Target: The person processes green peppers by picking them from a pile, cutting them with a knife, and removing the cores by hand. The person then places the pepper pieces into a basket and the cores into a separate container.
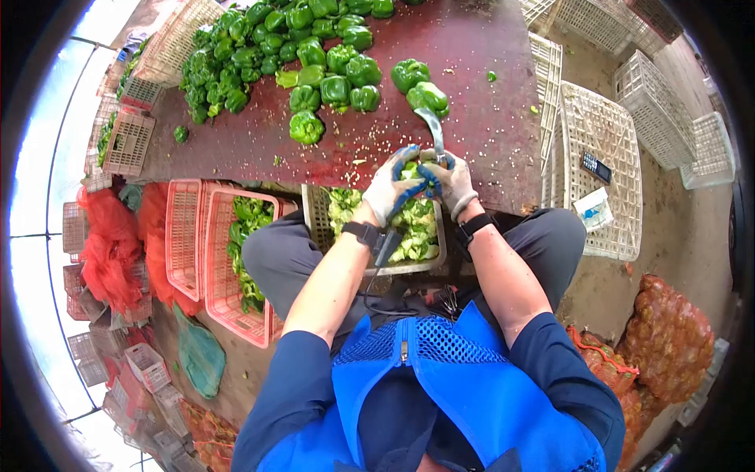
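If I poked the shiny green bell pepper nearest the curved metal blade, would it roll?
That shiny green bell pepper may wobble more than roll, as its sides look lumpy. Another green bell pepper beside it might block one side. Its glossy skin could feel slippery.

We can read no text, label, brand, number or sign here. On the black rectangular keypad phone point(596, 167) we make out small pale keys, any characters too tiny for us to read; on the flat white packet with blue patches point(594, 211), we cannot tell whether the blue is lettering.
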The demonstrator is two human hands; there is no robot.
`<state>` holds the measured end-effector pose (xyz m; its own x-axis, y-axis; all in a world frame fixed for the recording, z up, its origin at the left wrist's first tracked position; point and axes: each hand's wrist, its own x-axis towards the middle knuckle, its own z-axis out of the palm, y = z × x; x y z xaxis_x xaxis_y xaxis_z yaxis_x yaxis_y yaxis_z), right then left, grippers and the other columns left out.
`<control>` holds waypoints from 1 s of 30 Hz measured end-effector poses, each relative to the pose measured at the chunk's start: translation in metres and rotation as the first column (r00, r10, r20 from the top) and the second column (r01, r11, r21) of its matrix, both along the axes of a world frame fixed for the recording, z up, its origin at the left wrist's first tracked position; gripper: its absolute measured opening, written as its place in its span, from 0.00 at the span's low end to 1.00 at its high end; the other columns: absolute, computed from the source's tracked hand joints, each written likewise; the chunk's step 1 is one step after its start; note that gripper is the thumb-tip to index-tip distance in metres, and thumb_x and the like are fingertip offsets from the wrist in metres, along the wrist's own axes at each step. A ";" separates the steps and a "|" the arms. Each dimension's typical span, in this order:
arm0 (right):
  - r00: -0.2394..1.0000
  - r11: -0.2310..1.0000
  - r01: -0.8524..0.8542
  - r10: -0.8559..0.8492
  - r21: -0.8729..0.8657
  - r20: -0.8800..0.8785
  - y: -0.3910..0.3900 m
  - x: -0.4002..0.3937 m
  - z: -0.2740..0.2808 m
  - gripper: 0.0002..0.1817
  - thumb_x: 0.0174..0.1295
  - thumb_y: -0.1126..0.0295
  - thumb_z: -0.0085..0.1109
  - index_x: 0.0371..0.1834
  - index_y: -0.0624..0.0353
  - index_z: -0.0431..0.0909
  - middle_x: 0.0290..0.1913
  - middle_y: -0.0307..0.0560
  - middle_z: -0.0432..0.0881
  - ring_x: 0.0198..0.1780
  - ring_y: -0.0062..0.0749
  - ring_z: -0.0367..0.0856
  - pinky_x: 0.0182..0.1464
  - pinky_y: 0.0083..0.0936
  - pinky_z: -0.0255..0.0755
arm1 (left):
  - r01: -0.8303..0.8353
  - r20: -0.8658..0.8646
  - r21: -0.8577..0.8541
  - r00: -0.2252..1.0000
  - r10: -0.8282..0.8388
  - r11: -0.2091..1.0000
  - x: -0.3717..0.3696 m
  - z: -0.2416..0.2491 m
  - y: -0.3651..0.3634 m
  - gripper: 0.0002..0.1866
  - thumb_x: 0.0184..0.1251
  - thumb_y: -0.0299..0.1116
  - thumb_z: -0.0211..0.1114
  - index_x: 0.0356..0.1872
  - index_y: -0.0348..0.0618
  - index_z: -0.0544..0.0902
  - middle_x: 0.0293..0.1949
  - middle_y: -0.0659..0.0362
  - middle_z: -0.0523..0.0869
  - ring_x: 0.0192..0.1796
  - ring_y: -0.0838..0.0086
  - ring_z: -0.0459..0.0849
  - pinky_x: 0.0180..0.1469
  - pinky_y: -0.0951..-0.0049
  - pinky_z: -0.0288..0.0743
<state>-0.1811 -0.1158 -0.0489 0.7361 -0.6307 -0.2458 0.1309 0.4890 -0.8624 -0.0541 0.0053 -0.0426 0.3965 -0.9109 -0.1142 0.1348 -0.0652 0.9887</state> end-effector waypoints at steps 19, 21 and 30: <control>0.919 0.955 -0.295 0.290 -0.022 0.266 0.049 0.010 0.083 0.25 0.60 0.71 0.59 0.62 0.69 0.76 0.58 0.53 0.84 0.56 0.33 0.83 0.58 0.25 0.77 | -0.263 -0.756 -0.148 0.651 0.062 0.954 -0.008 0.059 0.070 0.18 0.69 0.26 0.61 0.60 0.41 0.77 0.47 0.55 0.87 0.48 0.67 0.87 0.51 0.66 0.84; 0.878 0.942 -0.331 0.327 -0.050 0.350 0.067 0.028 0.097 0.23 0.60 0.72 0.63 0.60 0.67 0.78 0.54 0.47 0.85 0.47 0.24 0.84 0.46 0.19 0.79 | -0.298 -0.701 -0.204 0.709 0.074 0.933 0.001 0.080 0.086 0.21 0.68 0.28 0.63 0.61 0.37 0.76 0.43 0.56 0.86 0.44 0.69 0.86 0.47 0.70 0.81; 0.672 0.724 -0.663 0.688 -0.191 0.274 0.193 0.149 0.212 0.19 0.61 0.72 0.65 0.56 0.65 0.81 0.43 0.42 0.86 0.43 0.25 0.83 0.50 0.25 0.78 | -0.744 -0.694 -0.407 0.629 0.351 0.529 0.083 0.147 0.260 0.21 0.70 0.36 0.64 0.60 0.39 0.78 0.50 0.53 0.85 0.49 0.64 0.84 0.55 0.60 0.81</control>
